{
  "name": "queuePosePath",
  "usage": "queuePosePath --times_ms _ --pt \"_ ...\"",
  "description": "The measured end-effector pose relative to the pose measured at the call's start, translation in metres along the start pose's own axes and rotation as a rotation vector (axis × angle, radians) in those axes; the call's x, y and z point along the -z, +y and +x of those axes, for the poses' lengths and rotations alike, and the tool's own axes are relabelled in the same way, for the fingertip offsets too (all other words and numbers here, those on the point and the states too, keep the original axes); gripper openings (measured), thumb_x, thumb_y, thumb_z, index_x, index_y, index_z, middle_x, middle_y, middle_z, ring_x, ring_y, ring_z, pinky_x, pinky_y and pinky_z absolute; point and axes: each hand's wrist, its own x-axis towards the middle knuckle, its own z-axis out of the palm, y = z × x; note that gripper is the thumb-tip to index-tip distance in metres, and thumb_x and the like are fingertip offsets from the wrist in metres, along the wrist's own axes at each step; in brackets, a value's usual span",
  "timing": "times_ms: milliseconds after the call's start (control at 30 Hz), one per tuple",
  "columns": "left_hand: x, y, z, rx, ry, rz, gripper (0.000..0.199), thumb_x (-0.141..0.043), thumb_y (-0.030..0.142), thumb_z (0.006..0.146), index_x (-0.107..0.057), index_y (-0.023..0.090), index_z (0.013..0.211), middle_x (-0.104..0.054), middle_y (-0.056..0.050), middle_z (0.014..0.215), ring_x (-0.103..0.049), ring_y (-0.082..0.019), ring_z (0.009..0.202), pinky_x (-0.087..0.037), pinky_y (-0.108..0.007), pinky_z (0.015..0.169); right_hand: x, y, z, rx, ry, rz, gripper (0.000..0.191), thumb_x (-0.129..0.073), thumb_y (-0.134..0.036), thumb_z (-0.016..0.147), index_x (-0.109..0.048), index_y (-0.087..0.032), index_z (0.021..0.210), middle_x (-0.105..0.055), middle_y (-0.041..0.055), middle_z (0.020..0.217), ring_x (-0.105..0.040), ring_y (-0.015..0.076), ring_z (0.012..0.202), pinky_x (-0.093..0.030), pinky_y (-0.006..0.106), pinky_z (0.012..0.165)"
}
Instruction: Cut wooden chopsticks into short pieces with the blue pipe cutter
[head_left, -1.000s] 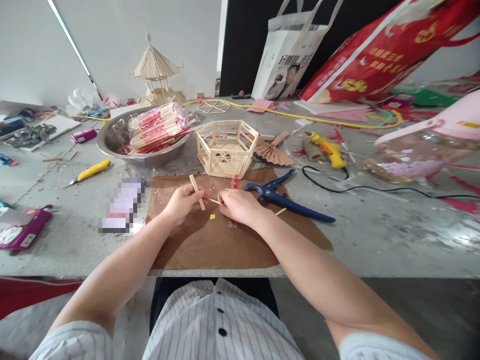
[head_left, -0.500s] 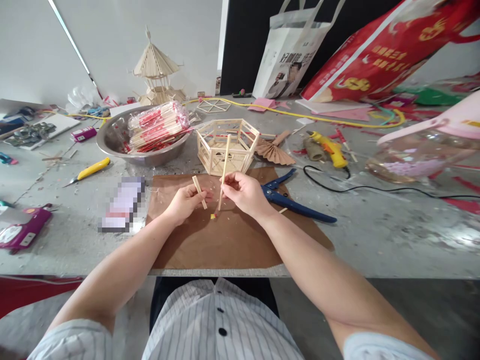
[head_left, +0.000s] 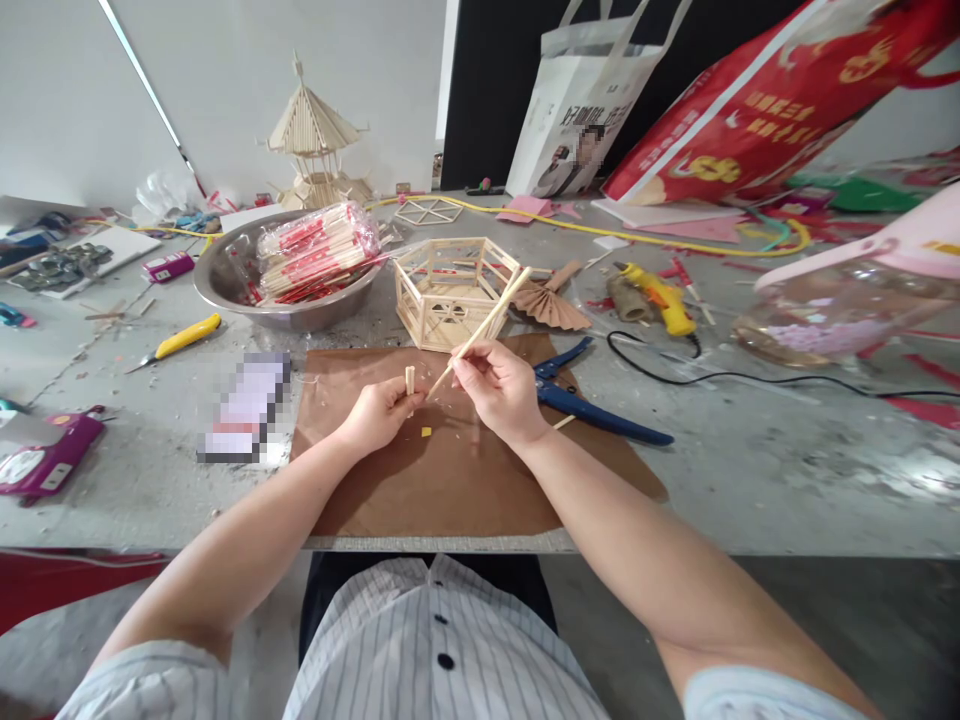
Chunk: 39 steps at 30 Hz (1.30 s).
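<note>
My left hand (head_left: pixel 380 412) is closed on short wooden sticks (head_left: pixel 410 378) held upright, their lower ends hidden by my fingers. Between the fingertips of my right hand (head_left: pixel 501 388) is a long chopstick (head_left: pixel 491 318), slanting up to the right. Its lower end comes close to my left fingertips; whether they touch I cannot tell. Both hands are above a brown sheet (head_left: pixel 435 500) with a small yellow scrap (head_left: pixel 426 432) on it. Just behind stands a six-sided wooden stick frame (head_left: pixel 442 300). Blue-handled cutters (head_left: pixel 600 415) lie right of my right hand.
A metal bowl (head_left: pixel 289 316) holds wrapped chopsticks. A yellow utility knife (head_left: pixel 187 336) and a blurred-out flat object (head_left: pixel 246 408) lie left. On the right are a yellow glue gun (head_left: pixel 664 300) with a black cable and a pink-lidded clear container (head_left: pixel 840 310). A stick pagoda model (head_left: pixel 311 135) stands behind.
The chopstick in my right hand has tipped from nearly upright to a rightward slant, its lower end now nearer my left hand. The short sticks have turned more upright in my left hand.
</note>
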Motion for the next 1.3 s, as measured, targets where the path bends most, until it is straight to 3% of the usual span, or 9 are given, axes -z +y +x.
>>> queuePosePath --times_ms 233,667,1000,1300 --pt "0.001 0.009 -0.002 -0.03 -0.036 0.019 0.027 -0.041 0.033 0.078 -0.059 0.015 0.086 -0.062 -0.002 0.078 -0.055 -0.013 0.073 -0.041 -0.022 0.069 -0.005 0.003 0.001 0.029 -0.175 -0.126 0.018 -0.049 -0.031 0.075 -0.057 -0.018 0.084 -0.061 0.0044 0.08 -0.057 0.0146 0.072 -0.047 0.028 0.066" --pt "-0.003 0.001 0.004 -0.048 -0.092 -0.038 0.026 -0.045 0.03 0.076 -0.061 0.017 0.092 -0.064 -0.002 0.09 -0.057 -0.015 0.085 -0.042 -0.023 0.075 -0.009 0.005 0.001 -0.037 -0.217 -0.049 0.02 -0.051 -0.031 0.074 -0.06 -0.018 0.086 -0.063 0.0041 0.082 -0.059 0.0151 0.075 -0.048 0.028 0.067" --pt "-0.005 0.004 0.004 -0.054 -0.103 -0.022 0.025 -0.044 0.031 0.076 -0.061 0.016 0.087 -0.064 -0.002 0.083 -0.058 -0.014 0.076 -0.043 -0.022 0.069 -0.012 0.001 0.0 -0.137 -0.222 0.089 0.018 -0.051 -0.03 0.073 -0.059 -0.017 0.083 -0.061 0.0012 0.071 -0.054 0.0086 0.049 -0.047 0.022 0.048" --pt "-0.001 0.012 0.005 -0.047 -0.162 -0.09 0.027 -0.044 0.033 0.076 -0.061 0.013 0.084 -0.063 -0.003 0.08 -0.057 -0.013 0.075 -0.043 -0.022 0.068 -0.009 -0.006 0.002 -0.208 -0.248 0.166 0.017 -0.056 -0.031 0.069 -0.058 -0.017 0.077 -0.057 -0.0005 0.064 -0.05 0.0079 0.047 -0.043 0.02 0.044"
